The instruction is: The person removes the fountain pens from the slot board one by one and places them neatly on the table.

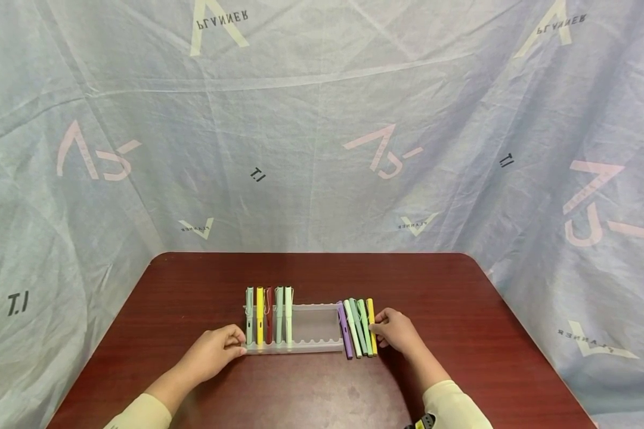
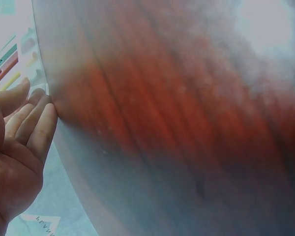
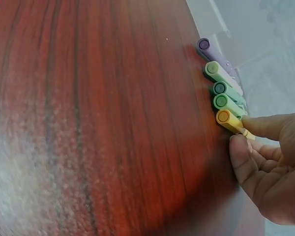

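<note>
A clear plastic pen rack (image 1: 316,347) lies on the table, with several capped pens side by side in its left part: grey-green, yellow (image 1: 260,316), dark red (image 1: 269,316) and pale green (image 1: 288,316). At the rack's near left corner, my left hand (image 1: 217,351) holds its end between thumb and fingers. Right of the rack lies a row of loose pens: purple (image 1: 346,330), pale green, teal, green and, outermost, a yellow pen (image 3: 228,120). My right hand (image 3: 275,162) pinches that yellow pen between thumb and fingertips; its butt end points toward the camera in the right wrist view.
The dark red wooden table (image 1: 300,393) has rounded far corners. Grey printed cloth (image 1: 311,149) hangs behind it and along both sides. A black and yellow object (image 1: 425,422) shows at the right sleeve.
</note>
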A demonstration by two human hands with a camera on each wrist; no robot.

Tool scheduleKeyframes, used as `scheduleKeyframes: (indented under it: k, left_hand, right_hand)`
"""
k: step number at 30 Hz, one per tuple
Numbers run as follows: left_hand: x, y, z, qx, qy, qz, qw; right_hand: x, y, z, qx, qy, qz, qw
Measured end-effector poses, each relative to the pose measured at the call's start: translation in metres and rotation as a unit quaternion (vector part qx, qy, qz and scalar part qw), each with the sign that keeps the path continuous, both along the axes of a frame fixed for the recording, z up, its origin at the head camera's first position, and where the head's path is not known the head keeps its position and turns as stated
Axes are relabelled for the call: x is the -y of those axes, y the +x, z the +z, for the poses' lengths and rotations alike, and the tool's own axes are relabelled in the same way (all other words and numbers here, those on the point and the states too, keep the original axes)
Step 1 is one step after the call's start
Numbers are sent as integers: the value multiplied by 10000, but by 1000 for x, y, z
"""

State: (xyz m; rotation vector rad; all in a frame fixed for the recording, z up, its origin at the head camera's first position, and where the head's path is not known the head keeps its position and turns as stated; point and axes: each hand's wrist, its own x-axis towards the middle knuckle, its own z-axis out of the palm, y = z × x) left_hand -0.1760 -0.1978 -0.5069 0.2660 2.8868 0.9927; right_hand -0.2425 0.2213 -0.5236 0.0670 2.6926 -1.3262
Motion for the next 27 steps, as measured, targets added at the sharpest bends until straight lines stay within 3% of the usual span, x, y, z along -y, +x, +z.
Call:
scheduleKeyframes:
  k: [12,17,21,24,27]
  left_hand:
    - [0,0,-1,-16,33,-19,10000]
    - [1,-1,-1,7,23,-27,10000]
    - [1,-1,-2,1,30,-47,10000]
    - [1,-1,-3,-71,31,-80,9999]
    - [1,-1,-3,-118,51,-108,9999]
  right_hand:
    - [4,1,15,225,53,80,9997]
    - [11,1,22,-388,436,44,9983]
    - [26,2,28,-648,-360,648,9951]
    - [40,6,32,-522,-1050,1333,9841]
    - [54,10,34,-495,-1279,1797,9741]
